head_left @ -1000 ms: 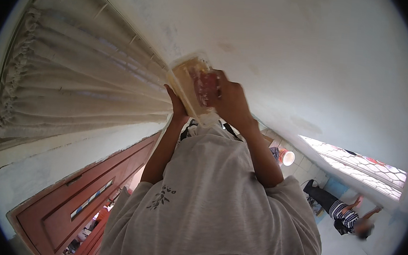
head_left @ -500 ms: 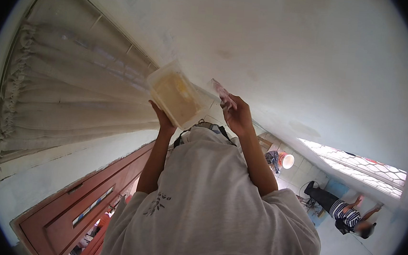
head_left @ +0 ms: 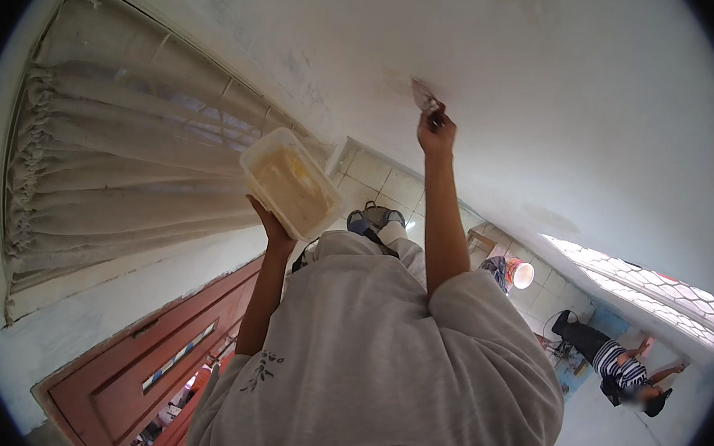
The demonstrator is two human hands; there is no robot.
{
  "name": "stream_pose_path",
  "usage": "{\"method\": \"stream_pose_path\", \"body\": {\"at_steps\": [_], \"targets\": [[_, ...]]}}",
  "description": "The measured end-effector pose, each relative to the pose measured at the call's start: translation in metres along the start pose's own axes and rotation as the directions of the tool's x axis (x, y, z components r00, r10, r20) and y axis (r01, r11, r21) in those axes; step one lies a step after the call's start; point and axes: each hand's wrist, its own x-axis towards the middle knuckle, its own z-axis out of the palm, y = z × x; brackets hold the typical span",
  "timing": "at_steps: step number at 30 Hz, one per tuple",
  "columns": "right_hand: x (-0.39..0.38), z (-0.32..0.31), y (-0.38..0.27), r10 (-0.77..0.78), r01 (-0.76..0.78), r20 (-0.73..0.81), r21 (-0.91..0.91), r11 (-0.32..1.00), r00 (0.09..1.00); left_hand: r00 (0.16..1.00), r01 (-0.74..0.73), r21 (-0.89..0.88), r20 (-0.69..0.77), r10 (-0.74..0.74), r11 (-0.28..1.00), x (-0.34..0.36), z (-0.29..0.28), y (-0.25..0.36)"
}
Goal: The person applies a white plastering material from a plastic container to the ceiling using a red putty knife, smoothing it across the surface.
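Observation:
My left hand (head_left: pixel 275 223) grips a translucent rectangular plastic tub (head_left: pixel 313 223) by its near left edge, fingers mostly hidden beneath it. Inside, the tub is smeared beige with a yellowish patch. Raised up and forward, my right hand (head_left: pixel 437 134) is closed round what looks like a putty knife (head_left: pixel 424 97), its flat blade smeared whitish. The blade's tip is at the white wall (head_left: pixel 568 97), beside a faint brownish patch (head_left: pixel 400 82), and seems to touch it.
Left is a curtained window (head_left: pixel 145 148) above a red-brown door (head_left: pixel 137 357). My feet (head_left: pixel 374 216) stand on something dark over the tiled floor (head_left: pixel 369 169). At right are an orange-rimmed bucket (head_left: pixel 521 274), a grille window (head_left: pixel 637 287) and a person in a striped shirt (head_left: pixel 618 365).
My right hand has moved up and forward from near the tub, bringing the putty knife to the wall. The tub has shifted slightly left and lower in the picture.

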Motion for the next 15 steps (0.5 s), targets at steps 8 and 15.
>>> {"method": "stream_pose_path", "body": {"at_steps": [8,15], "targets": [[-0.102,-0.029,-0.049,-0.025,0.023,-0.04,-0.056,0.998,0.999,0.997,0.061,-0.12,0.059,-0.055,0.991,0.012,-0.002,-0.01],[-0.13,-0.039,0.03,-0.041,0.1,0.092,-0.863,0.494,0.995,0.993,0.035,-0.132,0.119,-0.019,0.991,0.02,0.0,-0.01]]}}
